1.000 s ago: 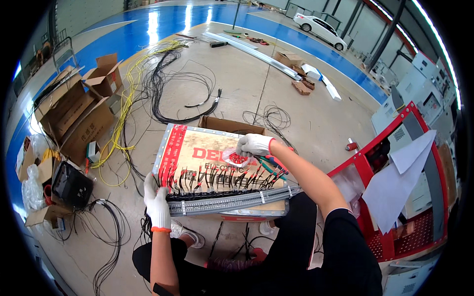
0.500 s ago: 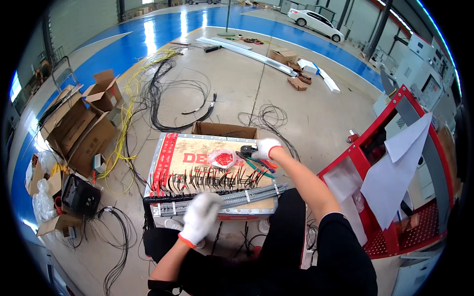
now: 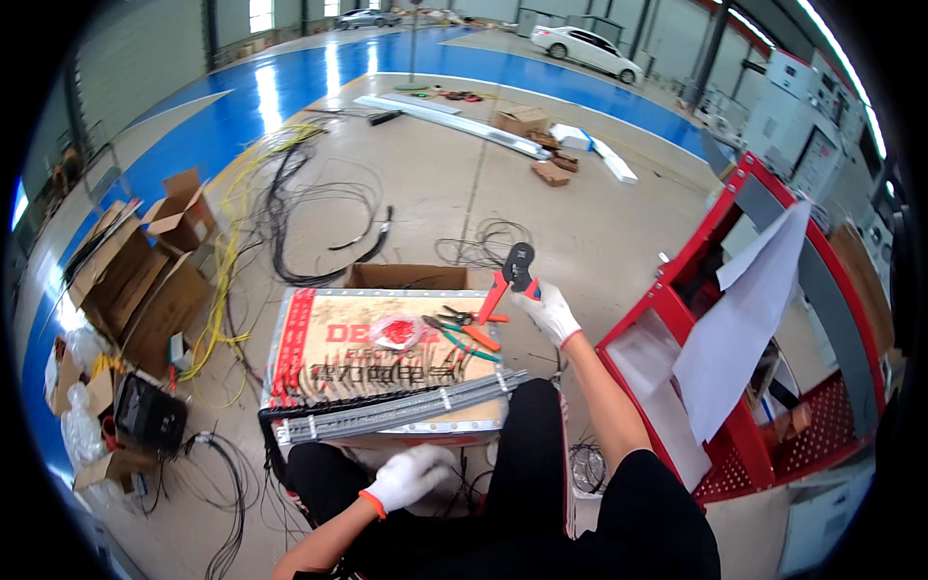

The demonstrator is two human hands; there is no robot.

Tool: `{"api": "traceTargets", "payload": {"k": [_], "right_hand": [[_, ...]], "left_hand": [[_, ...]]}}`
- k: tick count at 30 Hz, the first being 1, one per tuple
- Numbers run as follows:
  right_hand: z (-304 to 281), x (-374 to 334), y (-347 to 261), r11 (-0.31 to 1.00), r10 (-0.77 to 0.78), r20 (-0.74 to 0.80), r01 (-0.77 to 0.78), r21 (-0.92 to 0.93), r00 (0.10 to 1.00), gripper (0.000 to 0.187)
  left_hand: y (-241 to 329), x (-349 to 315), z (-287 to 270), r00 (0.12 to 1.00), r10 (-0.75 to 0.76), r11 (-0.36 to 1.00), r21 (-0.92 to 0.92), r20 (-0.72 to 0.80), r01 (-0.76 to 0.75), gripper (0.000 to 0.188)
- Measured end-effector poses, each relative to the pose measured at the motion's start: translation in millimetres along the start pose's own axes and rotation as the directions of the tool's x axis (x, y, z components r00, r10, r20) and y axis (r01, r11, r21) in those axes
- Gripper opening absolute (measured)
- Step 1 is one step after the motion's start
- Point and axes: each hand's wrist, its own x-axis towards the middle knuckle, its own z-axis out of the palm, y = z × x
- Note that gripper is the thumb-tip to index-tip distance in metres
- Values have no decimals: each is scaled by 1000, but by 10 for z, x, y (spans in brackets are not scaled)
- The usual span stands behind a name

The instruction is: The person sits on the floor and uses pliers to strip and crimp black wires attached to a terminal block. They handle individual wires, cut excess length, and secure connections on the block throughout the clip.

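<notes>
Concrete factory floor (image 3: 580,222) with a blue painted lane (image 3: 290,77) runs behind the work area; a white car (image 3: 588,48) stands far off on the blue. At centre, a flat cardboard package with red printed lettering and a red band on its left edge (image 3: 377,362) serves as the counter, lying on the floor with an open brown box (image 3: 406,276) just behind it.

Right hand (image 3: 549,311), in a white glove, is clamped on a crimping tool with red handles and a black head (image 3: 512,275), raised above the package's far right corner, head upward. Left hand (image 3: 411,476), also white-gloved with an orange cuff, sits below the package's near edge, fingers curled; what it grips, if anything, cannot be told.

On the package lie a red-and-clear plastic bag (image 3: 396,331), green- and red-handled pliers (image 3: 464,333), and a grey slotted rail with black wires (image 3: 396,411) along the near edge.

Left of the package: opened brown cartons (image 3: 145,280), yellow cables (image 3: 227,280) and black cables (image 3: 319,208). Right: a red metal frame (image 3: 754,319) draped with white paper sheets (image 3: 754,319). Farther back, small cardboard boxes (image 3: 527,121) beside long white strips (image 3: 454,121).
</notes>
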Motion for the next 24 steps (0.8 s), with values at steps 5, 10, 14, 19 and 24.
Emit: {"api": "traceTargets", "payload": {"k": [5, 10, 14, 19, 24], "right_hand": [[-572, -1091, -67, 643, 348, 450, -559, 524, 822, 16], [-793, -2223, -209, 827, 464, 574, -562, -7, 675, 24], [-603, -2645, -116, 805, 508, 772, -530, -268, 381, 32], [-377, -2914, 250, 652, 387, 914, -736, -180, 119, 38], [-119, -3600, 603, -85, 80, 967, -964, 250, 244, 71]], "left_hand": [[-337, 637, 238, 833, -168, 986, -97, -528, 137, 36], [-272, 1018, 201, 799, -171, 973, 31, -576, 230, 58], [-324, 1096, 153, 841, -191, 964, 66, -506, 259, 57], [-396, 1251, 82, 825, -75, 941, 235, -560, 245, 58], [-153, 1419, -55, 877, -312, 815, 371, -365, 444, 54]]}}
